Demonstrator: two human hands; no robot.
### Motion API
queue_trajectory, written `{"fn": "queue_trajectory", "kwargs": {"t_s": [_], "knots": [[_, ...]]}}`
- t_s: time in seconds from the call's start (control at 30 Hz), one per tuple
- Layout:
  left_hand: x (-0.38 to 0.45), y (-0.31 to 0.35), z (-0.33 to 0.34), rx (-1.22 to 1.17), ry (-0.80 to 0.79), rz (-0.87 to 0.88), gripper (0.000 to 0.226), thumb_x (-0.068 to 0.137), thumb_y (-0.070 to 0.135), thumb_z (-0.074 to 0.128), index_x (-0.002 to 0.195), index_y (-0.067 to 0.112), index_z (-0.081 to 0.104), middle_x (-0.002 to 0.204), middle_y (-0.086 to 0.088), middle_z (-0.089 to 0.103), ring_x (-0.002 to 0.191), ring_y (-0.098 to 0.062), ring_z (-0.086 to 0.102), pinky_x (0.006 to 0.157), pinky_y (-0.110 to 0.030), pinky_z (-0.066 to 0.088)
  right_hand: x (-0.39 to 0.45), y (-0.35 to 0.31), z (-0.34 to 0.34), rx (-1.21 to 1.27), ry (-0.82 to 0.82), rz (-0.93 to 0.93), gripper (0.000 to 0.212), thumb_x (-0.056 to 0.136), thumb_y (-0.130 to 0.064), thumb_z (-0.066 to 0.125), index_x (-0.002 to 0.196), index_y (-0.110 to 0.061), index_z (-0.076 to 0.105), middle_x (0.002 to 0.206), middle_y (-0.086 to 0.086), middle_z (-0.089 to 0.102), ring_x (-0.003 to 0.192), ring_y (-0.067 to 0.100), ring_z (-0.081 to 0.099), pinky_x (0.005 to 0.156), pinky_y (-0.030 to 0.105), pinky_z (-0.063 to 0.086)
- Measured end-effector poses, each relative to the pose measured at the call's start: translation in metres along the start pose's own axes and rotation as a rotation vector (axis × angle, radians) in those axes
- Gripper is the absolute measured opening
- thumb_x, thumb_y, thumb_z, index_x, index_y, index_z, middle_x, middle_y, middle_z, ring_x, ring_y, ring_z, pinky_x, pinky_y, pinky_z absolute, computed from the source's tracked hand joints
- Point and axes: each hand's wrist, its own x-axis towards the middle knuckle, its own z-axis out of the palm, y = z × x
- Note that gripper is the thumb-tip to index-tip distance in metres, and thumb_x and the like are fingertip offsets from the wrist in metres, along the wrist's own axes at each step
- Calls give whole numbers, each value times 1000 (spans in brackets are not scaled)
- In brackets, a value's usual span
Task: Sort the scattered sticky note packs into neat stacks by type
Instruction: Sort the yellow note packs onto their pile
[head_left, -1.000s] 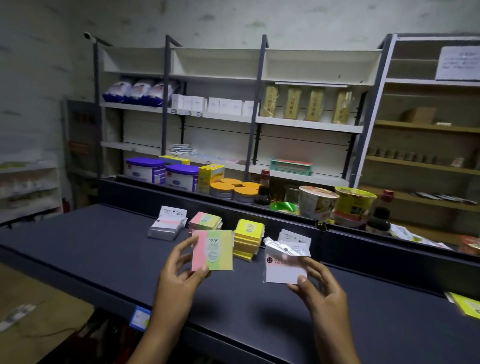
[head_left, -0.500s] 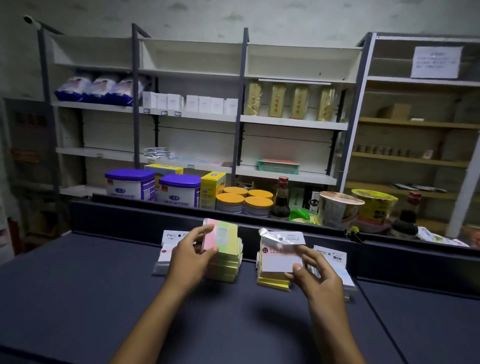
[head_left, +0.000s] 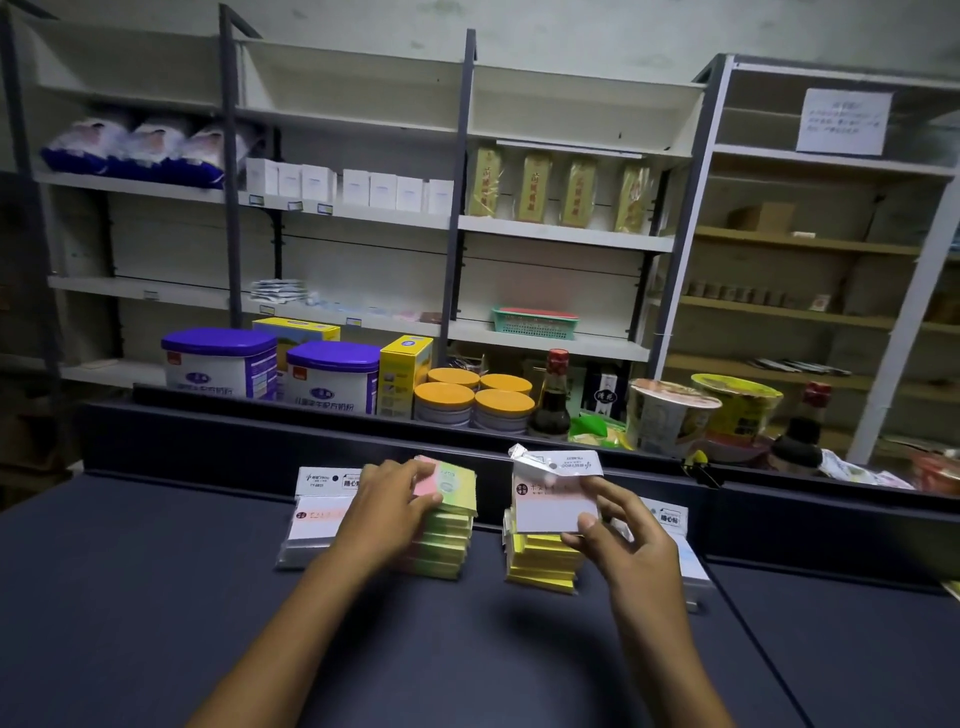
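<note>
— Sticky note packs, where do they sit?

— On the dark tabletop (head_left: 156, 597), in a row against its raised back ledge (head_left: 234, 441). Take the yellow stack (head_left: 540, 564) as the mark: just to its left stands the pink-and-green stack (head_left: 441, 545), and farther left the white packs in clear sleeves (head_left: 311, 525). More white packs (head_left: 675, 540) lie just right of the yellow stack, mostly hidden.

— And the hands?

— The left hand (head_left: 387, 512) grasps the top pink-and-green pack (head_left: 452, 486), thumb on its face, tilted on that stack. The right hand (head_left: 631, 540) pinches a white sleeved pack (head_left: 550, 499), held up directly above the yellow stack and apart from it.

— Behind the ledge?

— Purple-lidded tubs (head_left: 223, 364), orange-lidded jars (head_left: 472, 402), a dark bottle (head_left: 553, 400), noodle bowls (head_left: 670, 415).
</note>
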Motion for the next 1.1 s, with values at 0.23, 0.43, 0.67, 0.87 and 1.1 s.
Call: {"fn": "queue_trajectory", "kwargs": {"t_s": [0.23,0.43,0.67,0.87,1.1], "knots": [[-7,3,3,192,-30,-41,41,97,42,51,137,34,50,127,0,38,123,-20,36,100,-37,41,2,-4,-9,-8,-28,7,32,94,-5,61,109,-32,69,105,-12,66,77,17,75,60,15,55],[-26,10,-24,186,-7,2,41,94,45,57,133,33,51,127,3,49,117,-16,53,95,-39,49,1,-4,0,-22,-105,35,31,91,-12,68,114,-33,69,112,-6,64,79,14,75,68,21,57],[-53,-27,-84,497,26,-35,33,94,48,54,124,33,55,123,10,54,117,-12,51,86,-30,45,-1,7,63,4,-209,53,28,87,-5,70,109,-22,72,104,10,71,93,22,73,73,22,58],[-52,-65,-124,600,65,-45,37,94,47,54,126,29,53,124,4,55,118,-17,51,91,-34,48,2,22,137,-157,-287,39,27,87,-11,72,107,-29,72,102,-6,71,81,0,71,63,14,53],[-44,-101,-143,615,50,-28,39,94,50,52,127,29,52,126,5,54,118,-16,51,92,-33,47,4,44,203,-320,-292,85,24,88,-5,69,109,-17,70,99,4,71,90,18,72,87,38,59]]}}
